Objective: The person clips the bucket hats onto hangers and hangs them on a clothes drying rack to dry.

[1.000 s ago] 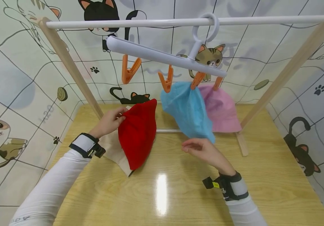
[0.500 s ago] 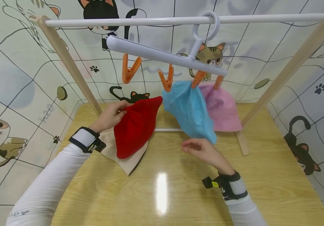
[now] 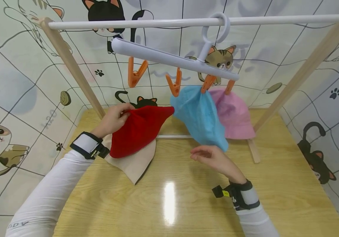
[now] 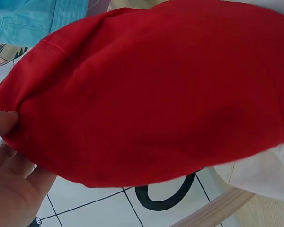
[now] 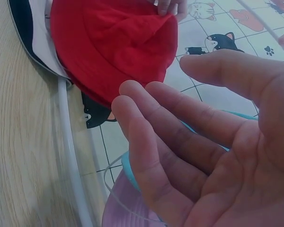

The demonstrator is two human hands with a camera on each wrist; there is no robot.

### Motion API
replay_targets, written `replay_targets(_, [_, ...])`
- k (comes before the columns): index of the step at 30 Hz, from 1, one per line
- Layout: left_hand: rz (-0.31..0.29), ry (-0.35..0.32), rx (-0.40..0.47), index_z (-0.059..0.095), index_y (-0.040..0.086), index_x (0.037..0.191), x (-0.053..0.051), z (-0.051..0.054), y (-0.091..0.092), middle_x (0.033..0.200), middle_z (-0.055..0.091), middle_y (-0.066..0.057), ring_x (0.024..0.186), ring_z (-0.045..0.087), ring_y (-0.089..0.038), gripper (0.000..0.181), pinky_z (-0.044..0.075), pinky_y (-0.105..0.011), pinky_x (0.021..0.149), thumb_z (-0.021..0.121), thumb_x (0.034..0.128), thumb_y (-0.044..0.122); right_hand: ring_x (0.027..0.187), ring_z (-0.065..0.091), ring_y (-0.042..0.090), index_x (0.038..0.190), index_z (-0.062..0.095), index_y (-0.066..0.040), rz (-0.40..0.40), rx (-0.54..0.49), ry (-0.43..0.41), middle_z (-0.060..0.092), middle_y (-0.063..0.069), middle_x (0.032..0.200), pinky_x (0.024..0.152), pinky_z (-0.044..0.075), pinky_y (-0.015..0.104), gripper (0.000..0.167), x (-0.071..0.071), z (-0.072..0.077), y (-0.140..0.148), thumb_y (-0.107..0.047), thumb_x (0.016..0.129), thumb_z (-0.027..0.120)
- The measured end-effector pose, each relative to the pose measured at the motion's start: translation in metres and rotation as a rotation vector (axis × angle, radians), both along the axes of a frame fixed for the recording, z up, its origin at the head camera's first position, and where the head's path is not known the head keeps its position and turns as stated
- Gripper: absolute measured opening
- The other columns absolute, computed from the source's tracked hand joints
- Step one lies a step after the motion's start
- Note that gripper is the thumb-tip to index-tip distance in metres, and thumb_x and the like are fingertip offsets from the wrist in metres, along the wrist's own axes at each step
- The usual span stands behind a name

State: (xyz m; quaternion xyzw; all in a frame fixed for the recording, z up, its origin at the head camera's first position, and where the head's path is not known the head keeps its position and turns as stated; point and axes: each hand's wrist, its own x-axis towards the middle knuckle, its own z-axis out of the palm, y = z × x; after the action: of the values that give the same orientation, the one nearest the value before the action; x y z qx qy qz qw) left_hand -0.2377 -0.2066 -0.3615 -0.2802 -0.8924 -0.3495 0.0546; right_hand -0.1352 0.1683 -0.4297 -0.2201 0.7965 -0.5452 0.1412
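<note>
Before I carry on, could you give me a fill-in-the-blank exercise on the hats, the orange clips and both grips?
1. The left grip pinches the ____ bucket hat.
2. Of the four orange clips on the hanger, ____ hold hats.
3. The pink bucket hat hangs beside a light ____ hat.
4. The right grip holds ____.

Missing words: red; two; blue; nothing.

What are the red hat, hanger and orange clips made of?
Red hat: matte fabric, perhaps cotton; soft folds show.
Hanger: probably smooth plastic; rounded shape, uniform pale colour.
Orange clips: likely plastic too; solid, even colour, but gloss is hard to judge.
</note>
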Motion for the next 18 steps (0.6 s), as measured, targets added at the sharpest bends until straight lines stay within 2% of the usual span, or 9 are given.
replay_targets(13, [0.009, 0.043, -0.003, 0.065, -0.003, 0.104, 0.001, 0.011, -0.005, 0.099, 0.065, -0.017, 0.087, 0.055, -0.029, 0.027, 0.049, -0.044, 0.079, 0.046, 0.0894, -0.016, 0.098, 0.065, 0.025, 0.115, 0.063, 0.008, 0.035, -0.008, 0.038, 0.069, 0.013, 0.105, 0.085, 0.051, 0.029, 0.024, -0.003, 0.006, 0.0, -0.005, 0.094, 0.061])
replay_targets(18, [0.003, 0.036, -0.006, 0.065, -0.002, 0.104, 0.003, 0.015, -0.008, 0.098, 0.065, -0.016, 0.086, 0.055, -0.029, 0.027, 0.049, -0.045, 0.079, 0.046, 0.0902, -0.015, 0.099, 0.065, 0.025, 0.116, 0.064, 0.005, 0.045, 0.009, 0.035, 0.068, 0.014, 0.107, 0.084, 0.051, 0.029, 0.025, -0.003, 0.011, -0.001, -0.006, 0.094, 0.062])
